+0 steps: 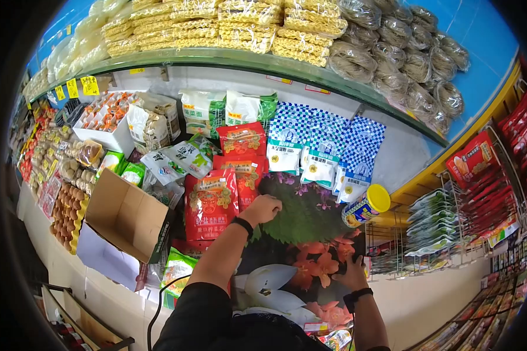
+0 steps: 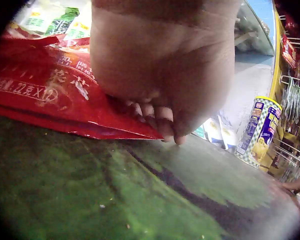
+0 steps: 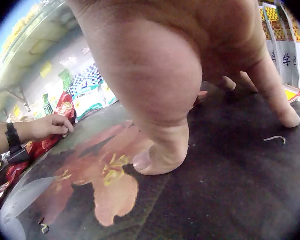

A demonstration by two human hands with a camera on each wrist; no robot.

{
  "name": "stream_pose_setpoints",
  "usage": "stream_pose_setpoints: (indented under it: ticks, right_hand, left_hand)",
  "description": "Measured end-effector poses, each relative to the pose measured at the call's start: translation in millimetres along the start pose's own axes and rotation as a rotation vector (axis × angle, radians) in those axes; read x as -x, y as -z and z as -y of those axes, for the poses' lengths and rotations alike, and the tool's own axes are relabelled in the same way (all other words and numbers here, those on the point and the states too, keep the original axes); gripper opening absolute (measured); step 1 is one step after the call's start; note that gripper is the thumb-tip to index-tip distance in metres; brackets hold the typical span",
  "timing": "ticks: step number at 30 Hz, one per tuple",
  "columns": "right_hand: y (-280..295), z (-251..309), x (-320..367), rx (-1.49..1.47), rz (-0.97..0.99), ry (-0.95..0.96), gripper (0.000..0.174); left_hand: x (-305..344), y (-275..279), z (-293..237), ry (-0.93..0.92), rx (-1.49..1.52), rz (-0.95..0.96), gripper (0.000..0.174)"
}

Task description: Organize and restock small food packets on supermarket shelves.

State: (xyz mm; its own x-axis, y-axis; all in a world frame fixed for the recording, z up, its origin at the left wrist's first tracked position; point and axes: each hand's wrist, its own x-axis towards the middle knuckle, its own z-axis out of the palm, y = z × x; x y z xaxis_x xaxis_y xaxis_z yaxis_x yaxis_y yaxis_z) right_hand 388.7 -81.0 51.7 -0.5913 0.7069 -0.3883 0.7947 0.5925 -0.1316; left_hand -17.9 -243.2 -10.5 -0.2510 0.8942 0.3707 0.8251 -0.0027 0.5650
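Note:
My left hand (image 1: pixel 263 209) is beside the right edge of the red packets (image 1: pixel 211 203), its fingers curled in. The left wrist view shows the fingertips (image 2: pixel 163 122) at the corner of a red packet (image 2: pixel 50 95); no packet is seen inside the hand. Toward the front right, my right hand (image 1: pixel 352 275) rests spread on the flower-printed table surface (image 1: pixel 319 270). In the right wrist view its thumb and fingers (image 3: pixel 282 112) press down on the dark surface, with nothing held.
An open cardboard box (image 1: pixel 126 216) is at left. Blue-checked white bags (image 1: pixel 322 149) stand along the wall, with a yellow-lidded can (image 1: pixel 366 206) to their right. Packed noodles (image 1: pixel 246 26) fill the shelf above. Wire racks with packets (image 1: pixel 433 222) hang at right.

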Motion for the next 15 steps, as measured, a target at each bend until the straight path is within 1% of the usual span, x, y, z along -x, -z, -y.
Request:
stream_pose_setpoints:
  ticks: [3, 6, 8, 9, 10, 11, 12, 13, 15]
  right_hand:
    - [-0.2, 1.0, 5.0, 0.000, 0.002, -0.009, 0.124]
    - [5.9, 8.7, 4.8, 0.015, 0.004, -0.031, 0.125]
    - [6.0, 10.2, 5.3, 0.025, 0.002, -0.038, 0.126]
    - [4.7, 9.4, 3.4, 0.025, -0.006, -0.033, 0.126]
    - [4.0, 8.8, 2.5, 0.025, -0.012, -0.029, 0.126]
    - [5.0, 7.2, 3.0, 0.024, -0.009, -0.021, 0.126]
    - [6.1, 7.3, 1.5, 0.041, -0.016, -0.017, 0.126]
    - [-0.8, 0.1, -2.9, -0.002, -0.016, -0.005, 0.127]
    - [-6.2, -6.1, -5.7, -0.053, -0.005, -0.003, 0.130]
  left_hand:
    - [1.2, 5.6, -3.8, 0.066, -0.015, 0.102, 0.011]
    - [1.2, 24.0, -20.1, 0.086, 0.193, 0.017, 0.014]
    - [10.6, 67.1, -44.5, 0.184, 0.285, -0.082, 0.016]
    - [17.0, 82.8, -47.2, 0.238, 0.331, -0.131, 0.018]
    - [29.9, 94.5, -42.1, 0.293, 0.280, -0.255, 0.020]
    - [47.3, 106.2, -38.8, 0.303, 0.251, -0.402, 0.023]
    - [63.6, 122.3, -38.4, 0.348, 0.095, -0.509, 0.021]
    - [90.9, 118.1, -5.2, 0.554, 0.228, -0.484, 0.029]
    - [132.3, 125.9, -7.2, 0.607, 0.024, -0.541, 0.039]
